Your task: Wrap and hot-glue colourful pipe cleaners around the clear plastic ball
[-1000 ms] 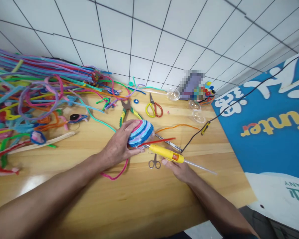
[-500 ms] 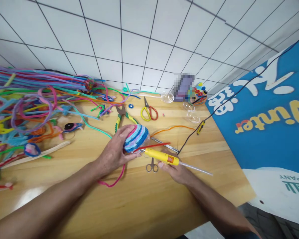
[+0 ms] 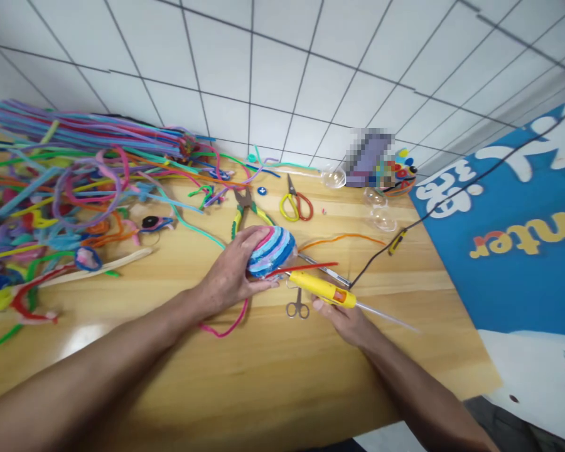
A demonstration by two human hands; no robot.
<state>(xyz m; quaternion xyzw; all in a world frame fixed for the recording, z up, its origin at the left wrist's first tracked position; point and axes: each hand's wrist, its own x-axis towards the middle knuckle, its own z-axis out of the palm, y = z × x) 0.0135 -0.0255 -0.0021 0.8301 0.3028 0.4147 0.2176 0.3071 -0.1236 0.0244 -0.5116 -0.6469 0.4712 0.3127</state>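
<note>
My left hand (image 3: 233,267) is closed round a ball wrapped in striped pipe cleaners (image 3: 273,250), pink, blue and lilac, with a clear part at its lower right. My right hand (image 3: 341,319) grips a yellow hot glue gun (image 3: 320,287), a clear glue stick (image 3: 388,317) jutting from its back. The gun's tip meets the ball's lower right side. A red pipe cleaner (image 3: 311,268) runs from the ball just above the gun. Small metal scissors (image 3: 298,306) lie between my hands, and a pink pipe cleaner (image 3: 226,333) curls below my left hand.
Pliers (image 3: 245,204) and yellow-and-red-handled scissors (image 3: 295,204) lie behind the ball. Many loose pipe cleaners (image 3: 87,188) cover the table's left. Clear plastic domes (image 3: 334,177) stand near the tiled wall. A black cord (image 3: 424,216) crosses the right side, near a yellow cutter (image 3: 397,242).
The whole view has shifted, so things sit further right in the picture. Both hands keep their holds, with the glue gun's tip still at the ball.
</note>
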